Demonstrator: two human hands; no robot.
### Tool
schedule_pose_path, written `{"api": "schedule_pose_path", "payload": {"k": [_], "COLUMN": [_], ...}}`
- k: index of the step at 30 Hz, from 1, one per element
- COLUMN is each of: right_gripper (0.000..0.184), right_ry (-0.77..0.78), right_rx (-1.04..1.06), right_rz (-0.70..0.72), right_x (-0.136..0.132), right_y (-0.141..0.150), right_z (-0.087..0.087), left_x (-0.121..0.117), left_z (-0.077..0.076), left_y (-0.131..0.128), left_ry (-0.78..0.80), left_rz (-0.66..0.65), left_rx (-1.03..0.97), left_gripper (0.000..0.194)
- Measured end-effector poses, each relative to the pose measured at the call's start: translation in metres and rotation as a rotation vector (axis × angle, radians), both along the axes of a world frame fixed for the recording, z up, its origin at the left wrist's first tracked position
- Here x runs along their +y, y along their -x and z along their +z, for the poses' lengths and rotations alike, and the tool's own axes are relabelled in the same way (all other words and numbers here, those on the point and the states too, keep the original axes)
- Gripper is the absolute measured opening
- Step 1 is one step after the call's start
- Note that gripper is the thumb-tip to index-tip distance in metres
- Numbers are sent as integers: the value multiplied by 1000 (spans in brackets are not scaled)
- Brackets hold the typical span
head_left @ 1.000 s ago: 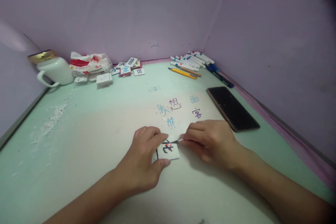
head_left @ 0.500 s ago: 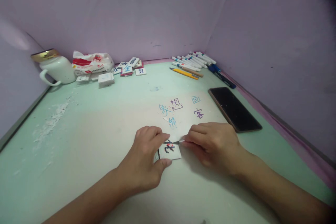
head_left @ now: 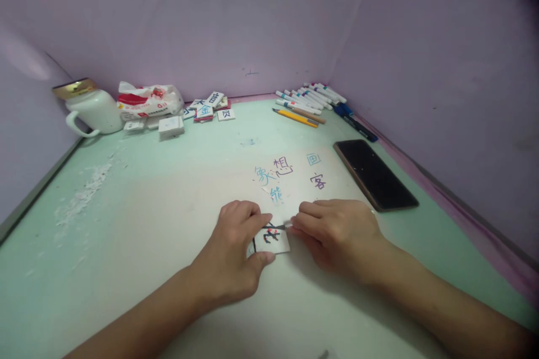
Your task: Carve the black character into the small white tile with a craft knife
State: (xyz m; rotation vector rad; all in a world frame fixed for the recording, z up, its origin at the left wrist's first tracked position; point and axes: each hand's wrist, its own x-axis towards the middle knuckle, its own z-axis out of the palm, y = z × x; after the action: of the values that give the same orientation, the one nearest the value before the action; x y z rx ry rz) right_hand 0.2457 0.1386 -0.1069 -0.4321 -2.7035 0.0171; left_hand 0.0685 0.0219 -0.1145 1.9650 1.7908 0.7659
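Observation:
A small white square tile (head_left: 279, 243) lies on the table in front of me, bearing a dark character with red marks. My left hand (head_left: 232, 252) pinches it between thumb and index finger at its near and far edges. From the right, my right hand (head_left: 339, 231) grips a thin craft knife (head_left: 287, 225), its dark blade lying across the character near the tile's far side. Most of the knife's handle is hidden in my fingers. Just beyond both hands, coloured characters (head_left: 281, 166) are written on the tabletop.
A phone (head_left: 376, 175) lies to the right. White markers (head_left: 309, 96), a yellow utility knife (head_left: 297, 118) and a dark blue marker (head_left: 357, 124) are behind. Lettered tiles (head_left: 205, 111), a tissue pack (head_left: 149, 102) and a lidded mug (head_left: 97, 112) stand back left. White shavings (head_left: 86, 190) lie left.
My right hand and the knife have shifted very slightly across the tile. My left hand keeps its hold on the tile.

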Motion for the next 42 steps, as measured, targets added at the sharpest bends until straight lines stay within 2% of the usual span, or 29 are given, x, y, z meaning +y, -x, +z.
{"api": "schedule_pose_path", "payload": {"k": [3, 11, 20, 32, 38, 42], "right_gripper": [28, 22, 22, 19, 12, 17], "right_ry": [-6, 100, 170, 229, 158, 128], "right_rx": [-17, -148, -207, -261, -217, -174], "right_rz": [30, 166, 216, 163, 165, 111], "right_x": [2, 17, 25, 19, 16, 10], "right_y": [1, -1, 1, -3, -5, -5], "right_z": [2, 6, 9, 13, 9, 3], "left_x": [0, 2, 2, 0, 1, 2], "left_z": [-1, -3, -3, -3, -3, -3], "left_y": [0, 1, 4, 3, 3, 3], "left_ry": [-14, -44, -66, -113, -97, -78], "left_rz": [6, -16, -76, -100, -95, -93], "left_rx": [0, 9, 14, 52, 34, 13], "left_gripper": [38, 38, 35, 36, 35, 34]}}
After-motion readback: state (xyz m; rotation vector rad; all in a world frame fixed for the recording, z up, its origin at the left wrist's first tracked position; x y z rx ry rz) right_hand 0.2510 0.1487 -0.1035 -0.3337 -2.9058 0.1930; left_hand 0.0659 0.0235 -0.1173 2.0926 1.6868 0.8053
